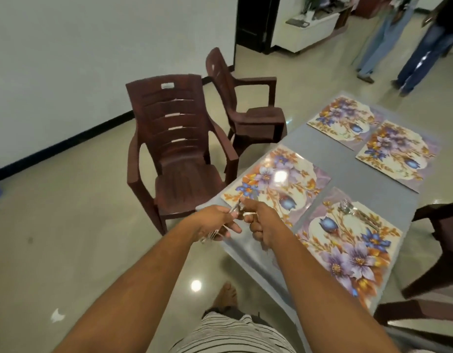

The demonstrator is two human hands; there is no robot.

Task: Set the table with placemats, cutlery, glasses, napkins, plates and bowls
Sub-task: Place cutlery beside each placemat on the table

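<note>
Both hands at the surface's point(322, 149) near-left corner — left hand point(215, 221) grips cutlery point(234, 208), long axis pointing far-right; right hand point(261, 225) pinches its tip.

Purple-and-orange floral placemats point(276, 184) on grey table point(347, 164); maroon chairs point(174, 149)

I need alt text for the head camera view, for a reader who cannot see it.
Both hands, left hand and right hand, hold a bundle of cutlery over the corner of a grey table with four floral placemats. One placemat already has cutlery; brown plastic chairs stand beside the table.
</note>
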